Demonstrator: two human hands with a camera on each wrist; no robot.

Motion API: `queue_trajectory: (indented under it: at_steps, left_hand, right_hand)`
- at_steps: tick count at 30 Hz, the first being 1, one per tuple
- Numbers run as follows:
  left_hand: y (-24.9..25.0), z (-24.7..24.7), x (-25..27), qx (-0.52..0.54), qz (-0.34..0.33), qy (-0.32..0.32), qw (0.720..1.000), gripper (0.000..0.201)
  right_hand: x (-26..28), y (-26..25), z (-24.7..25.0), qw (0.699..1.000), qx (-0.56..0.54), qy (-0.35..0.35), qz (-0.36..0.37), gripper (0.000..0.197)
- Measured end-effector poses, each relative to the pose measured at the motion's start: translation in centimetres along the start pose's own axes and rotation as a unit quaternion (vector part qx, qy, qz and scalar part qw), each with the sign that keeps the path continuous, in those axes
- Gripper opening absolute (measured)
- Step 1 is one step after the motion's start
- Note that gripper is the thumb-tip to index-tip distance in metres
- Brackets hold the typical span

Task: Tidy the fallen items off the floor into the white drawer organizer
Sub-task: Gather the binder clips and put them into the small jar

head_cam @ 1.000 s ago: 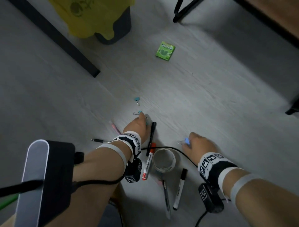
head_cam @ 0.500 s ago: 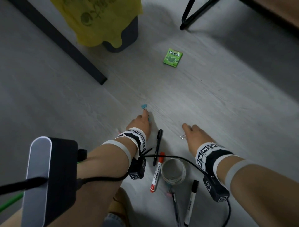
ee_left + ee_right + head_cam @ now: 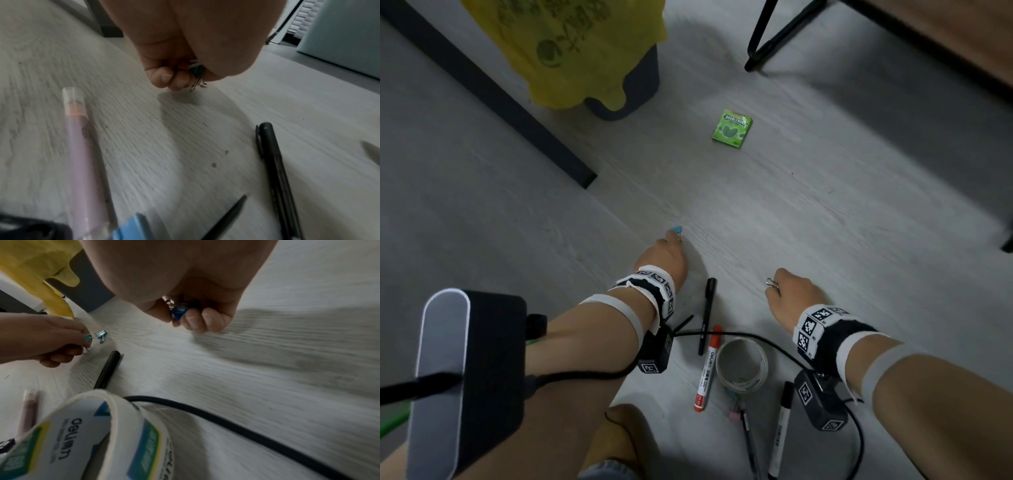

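Since a second ago both hands have closed on binder clips. Left hand point(image 3: 666, 253) pinches a teal clip point(image 3: 87, 337), second blue clip point(image 3: 102, 336) just beyond on floor. Right hand point(image 3: 796, 294) grips a blue clip point(image 3: 179, 313). Markers, tape roll point(image 3: 741, 365), gum pack point(image 3: 732, 128) remain; organizer unseen.

Matt wood-grain floor point(image 3: 825, 212); glossy metal binder clip point(image 3: 102, 336).

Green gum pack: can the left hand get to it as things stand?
Probably not yet. The left hand already grips a teal binder clip, and the green gum pack lies well beyond its fingertips; bare floor lies between, nothing blocking.
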State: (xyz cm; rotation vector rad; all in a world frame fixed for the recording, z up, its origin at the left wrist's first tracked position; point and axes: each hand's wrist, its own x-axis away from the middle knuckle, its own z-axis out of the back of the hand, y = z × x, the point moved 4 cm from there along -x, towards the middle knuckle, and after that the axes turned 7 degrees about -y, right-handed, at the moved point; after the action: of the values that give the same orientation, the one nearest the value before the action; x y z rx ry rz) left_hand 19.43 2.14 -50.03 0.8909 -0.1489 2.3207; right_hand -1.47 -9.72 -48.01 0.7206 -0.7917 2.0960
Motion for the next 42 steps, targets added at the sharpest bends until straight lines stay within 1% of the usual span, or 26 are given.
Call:
queue_trajectory:
  at_steps: [2, 5, 6, 8, 9, 10, 11, 15, 18, 20, 24, 27, 29, 31, 33, 36, 39, 42]
  left_hand:
    - [0.0, 0.4, 0.1, 0.031, 0.0, 0.019, 0.999, 0.031]
    - [-0.3, 1.1, -0.6, 0.085, 0.034, 0.047, 0.995, 0.028]
    - [-0.3, 1.3, -1.0, 0.105, 0.046, 0.053, 0.992, 0.028]
    - [-0.4, 1.6, -1.7, 0.138, 0.06, 0.059, 0.987, 0.032]
    - [-0.4, 1.7, -2.0, 0.148, 0.064, 0.059, 0.985, 0.035]
    - [-0.4, 1.8, -2.3, 0.153, 0.068, 0.058, 0.984, 0.037]
    - [-0.4, 1.8, -2.5, 0.156, 0.069, 0.058, 0.984, 0.038]
    - [-0.2, 2.0, -2.9, 0.14, 0.062, 0.07, 0.986, 0.039]
    - [0.3, 2.2, -2.6, 0.109, 0.061, 0.083, 0.989, 0.038]
    - [0.4, 2.4, -2.4, 0.107, 0.068, 0.096, 0.987, 0.034]
    - [0.7, 2.0, -3.0, 0.141, 0.062, 0.096, 0.983, 0.032]
    - [0.9, 1.5, -3.3, 0.185, 0.061, 0.074, 0.978, 0.035]
    - [1.0, 1.2, -3.1, 0.208, 0.061, 0.073, 0.974, 0.039]
    - [1.0, 0.9, -2.7, 0.213, 0.047, 0.088, 0.972, 0.045]
    - [1.1, 0.4, -2.2, 0.189, 0.01, 0.098, 0.977, 0.049]
    - [0.8, -0.3, -1.3, 0.159, -0.04, 0.095, 0.982, 0.052]
    - [0.1, -0.7, -0.5, 0.162, -0.083, 0.092, 0.979, 0.049]
    - [-0.7, -0.9, -0.2, 0.174, -0.103, 0.089, 0.975, 0.054]
  right_hand:
    - [-0.1, 0.2, -0.4, 1.0, -0.022, 0.007, 0.004, 0.023]
    - [0.1, 0.4, -1.0, 1.0, -0.024, -0.002, 0.018, 0.031]
    - [0.3, 0.5, -1.1, 1.0, -0.019, -0.006, 0.023, 0.029]
    - [0.6, 0.7, -1.2, 0.999, -0.016, -0.012, 0.03, 0.013]
    - [0.8, 0.7, -1.2, 0.999, -0.016, -0.016, 0.036, 0.015]
    - [1.0, 0.7, -1.2, 0.999, -0.012, -0.023, 0.041, 0.023]
    - [1.1, 0.6, -1.2, 0.998, -0.012, -0.033, 0.046, 0.027]
    - [1.4, 0.0, -1.1, 0.997, -0.012, -0.036, 0.069, 0.016]
    - [1.7, -0.2, -1.1, 0.997, -0.003, -0.034, 0.07, 0.015]
    - [1.9, -0.1, -1.0, 0.997, 0.001, -0.033, 0.066, 0.016]
    - [2.1, 0.5, -1.1, 0.998, -0.01, -0.031, 0.059, 0.018]
    - [2.3, 1.1, -0.9, 0.998, -0.015, -0.029, 0.05, 0.019]
    - [2.5, 1.4, -0.8, 0.998, -0.016, -0.025, 0.048, 0.019]
    - [2.5, 1.8, -0.9, 0.999, -0.017, -0.022, 0.044, 0.019]
    - [2.6, 2.0, -1.0, 0.999, -0.021, -0.021, 0.04, 0.02]
    - [2.6, 2.2, -1.4, 0.999, -0.023, -0.025, 0.036, 0.02]
    - [2.8, 1.7, -1.7, 0.999, -0.019, -0.027, 0.042, 0.02]
    - [2.8, 1.3, -1.9, 0.998, -0.015, -0.027, 0.049, 0.02]
